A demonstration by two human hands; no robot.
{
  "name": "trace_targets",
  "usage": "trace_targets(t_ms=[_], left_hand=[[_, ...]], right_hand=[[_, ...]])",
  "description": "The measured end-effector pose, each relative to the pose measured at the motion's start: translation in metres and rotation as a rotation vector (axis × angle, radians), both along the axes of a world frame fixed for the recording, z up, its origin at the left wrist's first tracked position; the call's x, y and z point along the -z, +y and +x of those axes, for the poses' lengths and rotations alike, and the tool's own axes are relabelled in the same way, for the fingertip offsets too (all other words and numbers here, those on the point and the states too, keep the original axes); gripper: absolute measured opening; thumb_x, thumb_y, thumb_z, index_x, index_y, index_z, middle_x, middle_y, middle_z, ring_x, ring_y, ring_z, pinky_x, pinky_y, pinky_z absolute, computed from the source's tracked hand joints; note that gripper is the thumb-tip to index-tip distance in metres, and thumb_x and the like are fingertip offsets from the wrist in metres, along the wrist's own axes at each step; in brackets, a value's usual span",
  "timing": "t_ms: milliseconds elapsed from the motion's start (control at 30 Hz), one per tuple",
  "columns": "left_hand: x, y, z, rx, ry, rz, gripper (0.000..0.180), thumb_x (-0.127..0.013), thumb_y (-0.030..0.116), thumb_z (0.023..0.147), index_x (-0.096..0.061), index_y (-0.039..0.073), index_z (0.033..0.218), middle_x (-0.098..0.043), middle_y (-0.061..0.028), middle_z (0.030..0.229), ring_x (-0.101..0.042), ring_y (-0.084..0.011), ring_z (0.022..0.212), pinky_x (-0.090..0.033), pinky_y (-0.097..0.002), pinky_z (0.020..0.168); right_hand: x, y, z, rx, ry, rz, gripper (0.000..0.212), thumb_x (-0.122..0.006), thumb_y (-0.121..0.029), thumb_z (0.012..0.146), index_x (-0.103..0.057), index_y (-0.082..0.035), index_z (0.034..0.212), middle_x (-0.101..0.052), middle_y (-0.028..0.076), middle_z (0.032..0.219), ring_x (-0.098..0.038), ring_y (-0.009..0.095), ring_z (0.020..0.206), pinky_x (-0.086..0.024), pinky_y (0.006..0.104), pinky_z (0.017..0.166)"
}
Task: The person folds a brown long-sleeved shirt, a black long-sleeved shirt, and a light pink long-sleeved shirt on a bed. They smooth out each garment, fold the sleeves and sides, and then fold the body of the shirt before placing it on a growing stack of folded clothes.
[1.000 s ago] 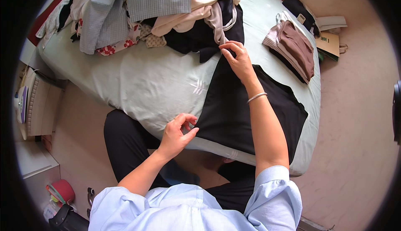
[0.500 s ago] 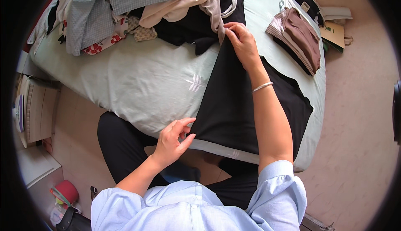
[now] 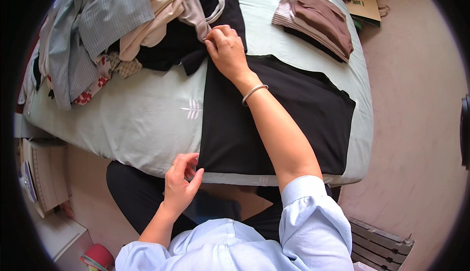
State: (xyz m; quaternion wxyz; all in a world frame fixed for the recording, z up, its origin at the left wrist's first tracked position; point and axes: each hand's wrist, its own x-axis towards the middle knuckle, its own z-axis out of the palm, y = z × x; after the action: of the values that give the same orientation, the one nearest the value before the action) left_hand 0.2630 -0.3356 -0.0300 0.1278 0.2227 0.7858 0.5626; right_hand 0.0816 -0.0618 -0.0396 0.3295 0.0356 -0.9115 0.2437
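A black garment lies spread flat at the near right of the bed, its left edge nearly straight. My right hand is at its far left corner, thumb and fingers closed on the cloth. The exact grip is partly hidden behind the knuckles. Right by those fingers hangs a taupe piece of fabric from the clothes pile. Beside the garment's near left corner is my left hand, fingers bent and apart from the thumb, holding nothing.
Heaped clothes cover the far left of the bed. A folded stack topped with a brown garment sits at the far right. Beyond it stands a tan paper bag. A slatted grey object is on the floor at lower right.
The view has shifted, so the bed's contents appear further left. The black garment's left edge now lies straighter and flatter. My right hand stays at its far corner, my left near its lower corner.
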Motion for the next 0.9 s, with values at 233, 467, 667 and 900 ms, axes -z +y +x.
trace_targets(t_ms=[233, 467, 667, 900], left_hand=[[-0.062, 0.073, -0.037, 0.368, 0.359, 0.187, 0.035, -0.052, -0.012, 0.082, -0.054, -0.001, 0.115, -0.058, -0.0178, 0.115, -0.060, -0.0283, 0.101, -0.047, -0.0331, 0.088], [0.009, 0.162, -0.099, 0.351, 0.828, -0.476, 0.055, -0.059, 0.021, 0.092, -0.042, 0.004, 0.142, -0.042, -0.0126, 0.148, -0.036, -0.0281, 0.139, -0.028, -0.0422, 0.115], [0.010, 0.175, -0.092, 0.336, 0.884, -0.552, 0.056, -0.058, 0.029, 0.093, -0.044, 0.002, 0.140, -0.041, -0.0120, 0.149, -0.035, -0.0264, 0.141, -0.027, -0.0424, 0.115], [-0.019, 0.256, -0.046, 0.513, 0.951, -0.226, 0.044, -0.064, 0.013, 0.087, -0.053, 0.000, 0.128, -0.054, -0.0140, 0.135, -0.047, -0.0300, 0.129, -0.036, -0.0416, 0.109]], right_hand=[[-0.019, 0.037, 0.081, 0.016, 0.010, 0.022, 0.039, -0.061, -0.022, 0.091, -0.055, -0.004, 0.126, -0.054, 0.015, 0.133, -0.046, 0.033, 0.130, -0.034, 0.0458, 0.109], [0.009, 0.107, 0.182, 0.257, -0.330, 0.242, 0.051, -0.055, -0.035, 0.095, -0.049, -0.007, 0.137, -0.048, 0.011, 0.144, -0.038, 0.029, 0.138, -0.027, 0.0478, 0.114], [0.004, 0.117, 0.214, 0.351, -0.314, 0.163, 0.054, -0.053, -0.040, 0.096, -0.046, -0.011, 0.141, -0.045, 0.011, 0.146, -0.036, 0.028, 0.140, -0.024, 0.0486, 0.115], [-0.019, 0.129, 0.313, 0.495, -0.206, 0.001, 0.053, -0.058, -0.033, 0.094, -0.047, -0.007, 0.139, -0.047, 0.016, 0.143, -0.038, 0.032, 0.138, -0.026, 0.0489, 0.114]])
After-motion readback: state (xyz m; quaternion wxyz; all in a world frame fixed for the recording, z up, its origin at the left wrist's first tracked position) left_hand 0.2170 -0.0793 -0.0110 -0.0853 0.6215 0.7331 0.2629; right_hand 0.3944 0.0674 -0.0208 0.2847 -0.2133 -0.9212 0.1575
